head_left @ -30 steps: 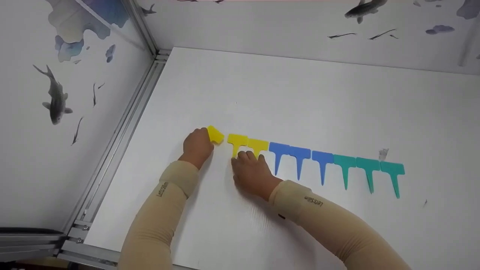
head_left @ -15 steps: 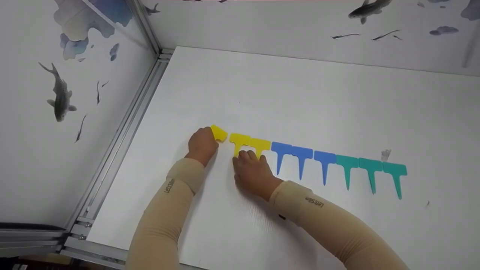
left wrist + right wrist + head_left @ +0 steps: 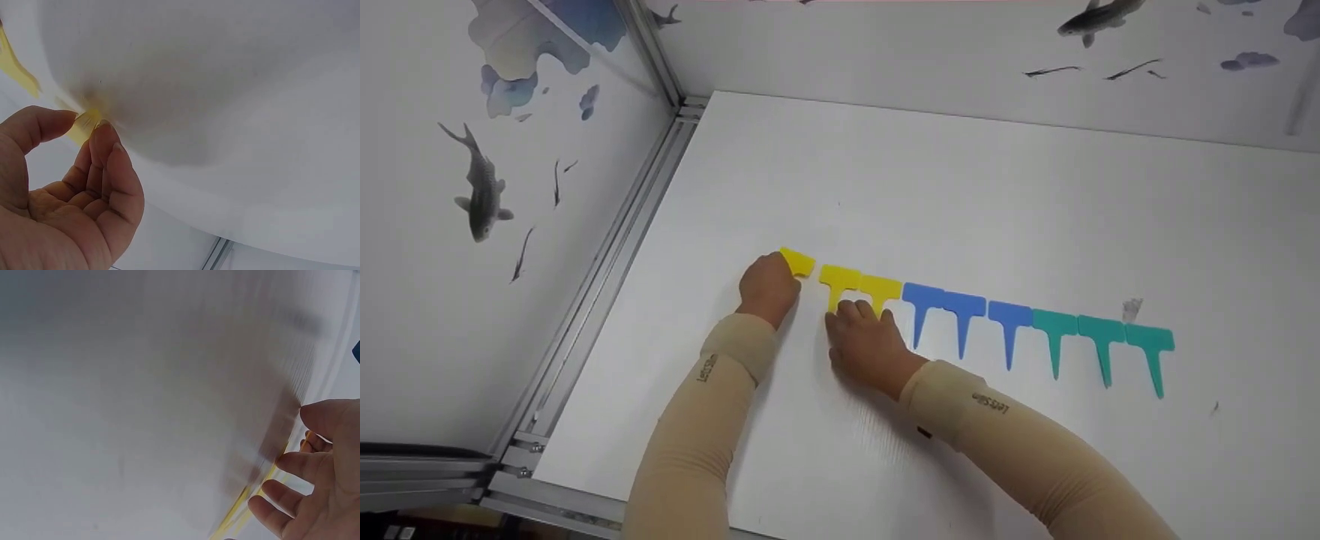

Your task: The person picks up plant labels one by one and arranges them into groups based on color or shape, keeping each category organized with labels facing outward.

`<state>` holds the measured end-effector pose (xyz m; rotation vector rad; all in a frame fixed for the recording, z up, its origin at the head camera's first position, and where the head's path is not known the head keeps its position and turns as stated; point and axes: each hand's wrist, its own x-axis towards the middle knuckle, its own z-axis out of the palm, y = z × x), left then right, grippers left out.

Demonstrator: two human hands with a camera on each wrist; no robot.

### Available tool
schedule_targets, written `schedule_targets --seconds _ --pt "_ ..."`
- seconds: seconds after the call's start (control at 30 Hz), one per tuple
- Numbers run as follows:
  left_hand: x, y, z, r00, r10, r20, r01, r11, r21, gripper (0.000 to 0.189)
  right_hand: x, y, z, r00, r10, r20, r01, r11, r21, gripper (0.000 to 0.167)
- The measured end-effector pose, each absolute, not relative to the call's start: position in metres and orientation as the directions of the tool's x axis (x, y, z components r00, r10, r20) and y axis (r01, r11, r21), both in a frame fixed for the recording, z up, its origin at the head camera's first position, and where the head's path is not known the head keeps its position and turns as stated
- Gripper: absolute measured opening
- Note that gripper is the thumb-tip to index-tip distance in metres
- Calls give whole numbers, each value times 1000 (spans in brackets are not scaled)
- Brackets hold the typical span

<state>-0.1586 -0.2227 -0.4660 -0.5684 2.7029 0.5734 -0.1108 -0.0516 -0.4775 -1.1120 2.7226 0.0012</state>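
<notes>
In the head view my left hand [image 3: 769, 286] pinches a yellow T-shaped plant label [image 3: 797, 262], tilted and slightly apart from the row's left end. The left wrist view shows thumb and fingertips closed on this label [image 3: 85, 125]; its stem is mostly hidden. My right hand [image 3: 870, 349] rests with spread, slightly bent fingers on the stems of two yellow plant labels, the left one [image 3: 840, 277] and the right one [image 3: 881, 286]. Those fingertips touch the labels and the table in the right wrist view, where the hand [image 3: 320, 478] appears at the right edge.
To the right the row goes on with three blue labels [image 3: 964, 304] and three green labels [image 3: 1102, 328], stems toward me. They lie on a white table [image 3: 960, 195]. Printed panels stand behind and at the left, with a metal rail [image 3: 607, 262] along the left edge.
My left hand has shifted slightly right and turned the pinched yellow plant label a little, its head closer to the row's line. The right hand stays on the two yellow labels.
</notes>
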Motion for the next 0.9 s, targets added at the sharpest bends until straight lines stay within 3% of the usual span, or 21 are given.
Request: schedule_targets --seconds 0.4,0.9 --pt "-156 -220 -465 -895 -292 -337 -405 848 342 33 -112 -55 -476 -697 -676 -239 -688 724 -41 50" --pt "-154 -210 -465 -882 -305 -360 -430 835 345 34 -111 -53 -476 -693 -681 -235 -687 723 -69 51"
